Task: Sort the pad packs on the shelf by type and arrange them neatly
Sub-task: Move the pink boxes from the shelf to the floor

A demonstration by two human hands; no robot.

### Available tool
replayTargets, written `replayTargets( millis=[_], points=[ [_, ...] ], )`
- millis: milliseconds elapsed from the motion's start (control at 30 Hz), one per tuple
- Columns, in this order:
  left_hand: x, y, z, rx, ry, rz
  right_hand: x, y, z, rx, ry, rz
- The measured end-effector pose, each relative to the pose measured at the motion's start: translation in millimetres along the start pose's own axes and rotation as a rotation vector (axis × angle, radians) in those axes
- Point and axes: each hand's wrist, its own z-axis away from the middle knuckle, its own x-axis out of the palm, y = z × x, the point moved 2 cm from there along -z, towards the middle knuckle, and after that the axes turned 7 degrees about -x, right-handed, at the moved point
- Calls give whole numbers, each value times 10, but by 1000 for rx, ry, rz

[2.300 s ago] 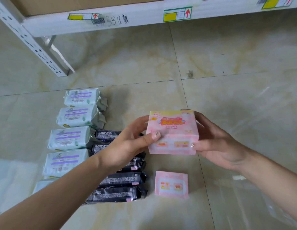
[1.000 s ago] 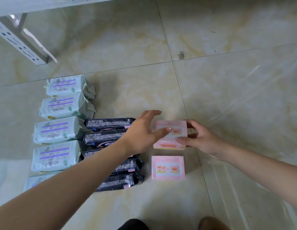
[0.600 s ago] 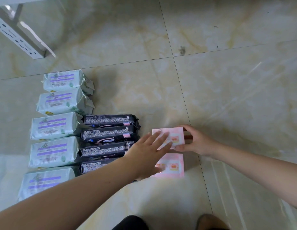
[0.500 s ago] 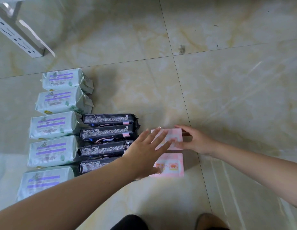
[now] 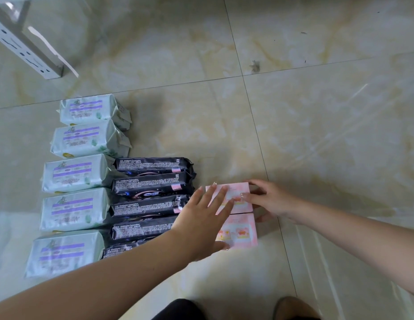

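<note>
Two pink pad packs lie on the tiled floor, one [image 5: 238, 192] directly behind the other [image 5: 241, 229], edges touching. My left hand [image 5: 201, 224] rests flat, fingers spread, over the left side of both. My right hand [image 5: 268, 199] holds the far pink pack by its right end, fingertips on top. Left of them is a column of several black pad packs [image 5: 152, 181]. Farther left runs a column of several pale green packs with purple labels [image 5: 78, 174].
A white metal shelf leg [image 5: 28, 49] stands on the floor at the top left. Glossy beige tiles [image 5: 317, 135] stretch to the right and behind the packs. My knee and shoe tip [image 5: 291, 308] show at the bottom edge.
The pink pack held up in both hands came down onto the floor behind the other pink pack. My left hand opened flat over both packs. The camera tilted down.
</note>
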Motion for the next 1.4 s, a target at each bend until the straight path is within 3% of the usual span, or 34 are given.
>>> replayTargets(
  millis=[167,300,500,633,900,1400],
  points=[
    [-242,-157,-15,-97,116,187,-169,-110,-49,-117,170,333],
    [-489,-411,176,-276,133,513,-293,-291,84,-68,274,260],
    [-789,-611,796,-565,247,1009,-223,-814,553,-52,279,194],
    [-1246,-576,1345,-642,288,1197,-152,-1290,1089,-31,296,50],
    [-2579,-684,2473,-810,361,1373,-207,-2603,2381,28,323,-86],
    [-4639,-976,4096,-728,398,1426,-486,-4886,4252,-93,417,-225]
  ],
)
